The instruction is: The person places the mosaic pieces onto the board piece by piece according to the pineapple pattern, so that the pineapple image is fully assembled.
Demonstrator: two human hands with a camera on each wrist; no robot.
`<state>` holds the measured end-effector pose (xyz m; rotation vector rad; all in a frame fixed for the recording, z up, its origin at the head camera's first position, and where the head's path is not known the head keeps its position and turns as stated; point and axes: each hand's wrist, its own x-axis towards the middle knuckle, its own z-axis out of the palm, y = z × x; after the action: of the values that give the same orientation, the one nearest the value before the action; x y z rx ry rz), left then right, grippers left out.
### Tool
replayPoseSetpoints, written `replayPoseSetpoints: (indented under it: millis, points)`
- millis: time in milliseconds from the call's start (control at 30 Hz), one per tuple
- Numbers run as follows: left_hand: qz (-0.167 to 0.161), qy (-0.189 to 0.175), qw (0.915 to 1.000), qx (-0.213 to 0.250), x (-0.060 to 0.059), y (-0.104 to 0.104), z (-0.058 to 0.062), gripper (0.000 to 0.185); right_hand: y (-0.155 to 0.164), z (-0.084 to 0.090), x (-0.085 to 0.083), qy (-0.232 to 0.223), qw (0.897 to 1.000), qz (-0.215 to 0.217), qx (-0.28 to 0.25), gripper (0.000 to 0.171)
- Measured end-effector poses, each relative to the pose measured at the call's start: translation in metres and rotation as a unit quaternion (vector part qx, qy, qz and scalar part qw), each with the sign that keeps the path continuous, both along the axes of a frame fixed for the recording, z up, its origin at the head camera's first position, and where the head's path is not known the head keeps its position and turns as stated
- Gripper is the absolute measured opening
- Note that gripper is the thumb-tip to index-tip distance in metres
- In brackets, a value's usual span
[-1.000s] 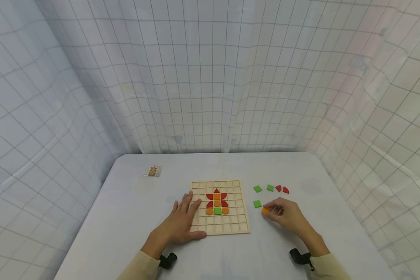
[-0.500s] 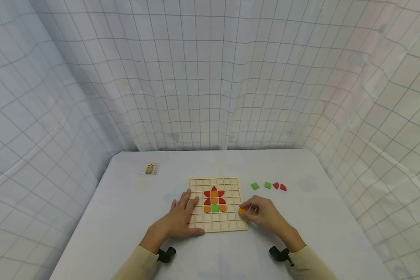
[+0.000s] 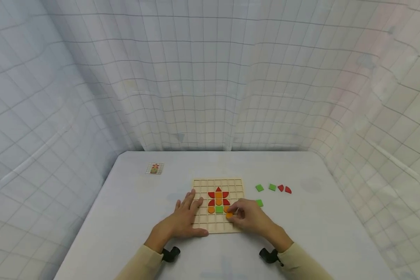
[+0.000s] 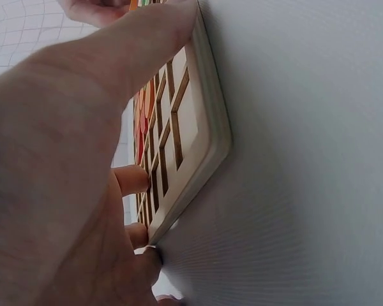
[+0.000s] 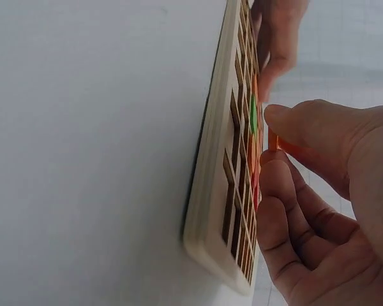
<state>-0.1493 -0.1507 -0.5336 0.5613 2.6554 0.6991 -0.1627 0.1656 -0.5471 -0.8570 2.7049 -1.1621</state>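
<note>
A pale wooden grid board (image 3: 201, 226) lies on the white table. Set in its cells are red pieces (image 3: 218, 189), orange discs (image 3: 211, 210), an orange square (image 3: 218, 195) and a green square (image 3: 219, 209). Along the board's left side rests my left hand (image 3: 183, 220), fingers spread over the edge and thumb on the near left corner. Thumb and fingers of my right hand (image 3: 250, 217) pinch an orange disc (image 3: 229, 215) close over the board, just below the rightmost disc of the lower row. In the right wrist view, the pinched disc (image 5: 272, 141) shows edge-on.
To the right of the board lie two green squares (image 3: 259, 188) and two red quarter-circle pieces (image 3: 288, 189). Another green square (image 3: 259, 202) is partly behind my right hand. A small pattern card (image 3: 155, 168) lies at the back left. Gridded white curtains (image 3: 203, 97) surround the table.
My right hand has carried the orange disc left, from the table beside the board to over the board's lower cells. My left hand stays on the board. The head view shifts slightly.
</note>
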Motion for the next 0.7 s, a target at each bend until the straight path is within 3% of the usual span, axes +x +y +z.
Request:
replayPoseSetpoints:
  millis: [400,700]
  points:
    - [-0.002,0.006,1.0,-0.001,-0.002,0.002,-0.002,0.123,-0.017,-0.001,0.0,0.006,1.0,0.015,0.027,0.007]
    - [-0.002,0.006,1.0,-0.004,-0.001,0.0,-0.003,0.124,-0.024,-0.002,0.0,0.001,0.999,0.014,0.042,0.011]
